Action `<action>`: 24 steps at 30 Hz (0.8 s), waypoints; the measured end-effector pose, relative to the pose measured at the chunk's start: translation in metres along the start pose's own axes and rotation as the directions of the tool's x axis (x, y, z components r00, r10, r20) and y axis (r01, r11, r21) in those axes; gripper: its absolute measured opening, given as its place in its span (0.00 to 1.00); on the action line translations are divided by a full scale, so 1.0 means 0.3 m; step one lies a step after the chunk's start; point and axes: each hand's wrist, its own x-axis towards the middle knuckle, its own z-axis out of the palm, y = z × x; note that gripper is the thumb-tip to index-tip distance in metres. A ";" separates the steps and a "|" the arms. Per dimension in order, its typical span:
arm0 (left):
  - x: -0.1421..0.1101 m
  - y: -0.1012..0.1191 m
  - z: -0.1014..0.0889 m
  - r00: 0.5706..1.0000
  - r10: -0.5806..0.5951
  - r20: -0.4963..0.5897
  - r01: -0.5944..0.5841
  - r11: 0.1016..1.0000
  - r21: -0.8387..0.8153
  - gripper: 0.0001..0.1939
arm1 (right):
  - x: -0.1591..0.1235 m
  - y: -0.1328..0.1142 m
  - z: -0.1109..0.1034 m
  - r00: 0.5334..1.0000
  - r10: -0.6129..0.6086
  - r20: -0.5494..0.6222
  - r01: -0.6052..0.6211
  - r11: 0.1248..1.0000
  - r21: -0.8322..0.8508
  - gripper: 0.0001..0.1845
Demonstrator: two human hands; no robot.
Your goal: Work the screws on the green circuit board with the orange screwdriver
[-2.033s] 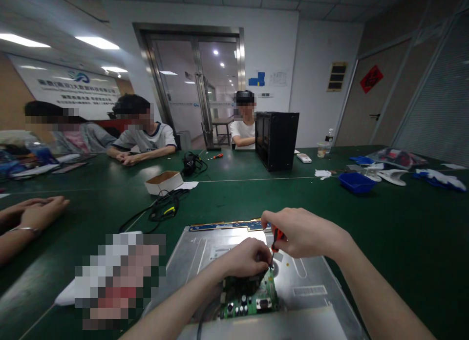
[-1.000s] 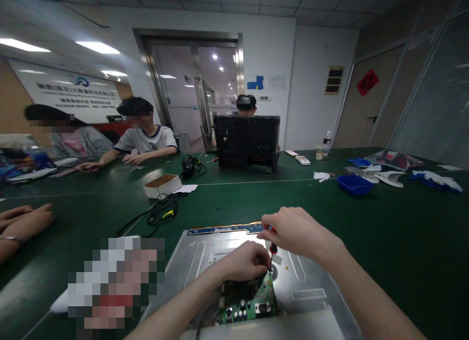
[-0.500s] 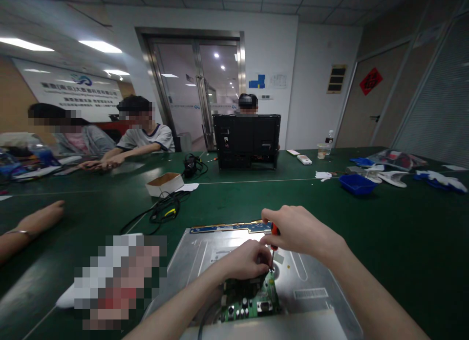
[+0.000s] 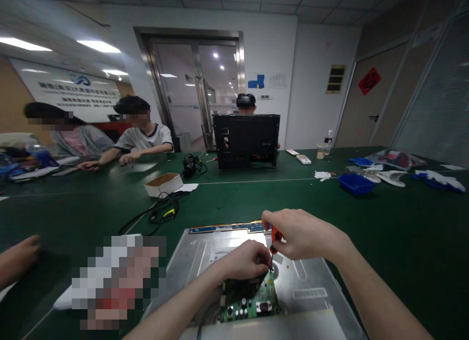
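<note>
My right hand [image 4: 304, 232] is closed round the red and black handle of a screwdriver [image 4: 274, 237]. The screwdriver stands nearly upright, its tip down at the upper corner of a green circuit board [image 4: 269, 293]. Beside the tip, my left hand [image 4: 247, 262] has its fingers pinched together over the board; what they hold, if anything, is hidden. Under both hands lies a flat metal panel [image 4: 311, 276], with the board on its near half. Along the panel's far edge runs a narrow blue circuit strip [image 4: 223, 228]. My left hand covers part of the board.
On the green table [image 4: 384, 232], a blurred white item [image 4: 106, 271] lies left of the panel. Beyond are black cables [image 4: 157, 213], an open white box [image 4: 163, 184] and a blue tray [image 4: 355, 183]. A person sits behind a black frame [image 4: 247, 142]; another's hand [image 4: 22, 257] is at left.
The black frame across the table turned from side-on to facing me. My right hand shifted slightly on the screwdriver; my left stayed put. The co-worker's hand at left moved lower.
</note>
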 end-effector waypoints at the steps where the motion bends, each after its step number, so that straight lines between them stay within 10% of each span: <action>1: -0.001 0.002 0.000 1.000 -0.002 -0.002 0.002 1.000 -0.004 0.10 | -0.001 0.001 -0.001 1.000 0.014 -0.001 -0.014 1.000 -0.014 0.16; 24: -0.001 0.003 -0.007 1.000 0.012 -0.010 -0.013 0.999 -0.050 0.10 | 0.003 -0.028 -0.019 0.993 0.116 0.006 -0.115 0.988 -0.100 0.16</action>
